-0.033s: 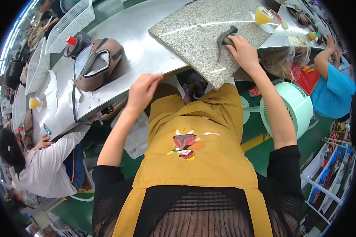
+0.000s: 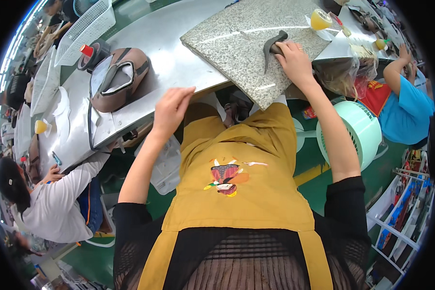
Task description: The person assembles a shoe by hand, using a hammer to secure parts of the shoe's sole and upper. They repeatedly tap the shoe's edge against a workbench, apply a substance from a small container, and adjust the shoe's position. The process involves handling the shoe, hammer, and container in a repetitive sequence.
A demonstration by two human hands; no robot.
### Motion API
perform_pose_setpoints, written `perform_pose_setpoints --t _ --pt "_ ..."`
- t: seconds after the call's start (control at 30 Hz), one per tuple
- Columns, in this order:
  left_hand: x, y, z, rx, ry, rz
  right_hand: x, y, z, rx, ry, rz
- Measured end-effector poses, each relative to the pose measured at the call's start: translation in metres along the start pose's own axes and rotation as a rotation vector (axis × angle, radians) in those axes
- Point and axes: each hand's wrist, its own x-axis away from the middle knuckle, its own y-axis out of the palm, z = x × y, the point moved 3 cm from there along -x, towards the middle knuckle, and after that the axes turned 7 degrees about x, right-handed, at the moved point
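Observation:
A speckled granite slab (image 2: 237, 43) lies on the metal table (image 2: 164, 43), one corner jutting over the table's near edge. On the slab rests a dark grey curved strip (image 2: 270, 46). My right hand (image 2: 292, 60) covers its right end, fingers closed on it. My left hand (image 2: 171, 108) hovers at the table's near edge, left of the slab's corner, fingers apart and holding nothing. A brown shoe upper (image 2: 118, 77) with a dark strap sits on the table to the left of that hand.
A white plastic basket (image 2: 87, 29) and a dark tape roll (image 2: 94, 53) stand behind the shoe. A yellow cup (image 2: 320, 20) is at the slab's far right. A green fan (image 2: 355, 133) stands lower right. One person (image 2: 53, 203) works at left, another (image 2: 401, 111) at right.

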Motion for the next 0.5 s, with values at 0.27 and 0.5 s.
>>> perform_pose_setpoints --t 0.27,0.5 --pt "-0.023 0.014 -0.027 -0.466 0.108 0.162 0.008 0.019 -0.004 0.029 0.149 0.059" --pt "-0.024 0.017 -0.029 -0.553 0.091 0.161 0.005 0.018 -0.006 -0.026 0.138 0.117"
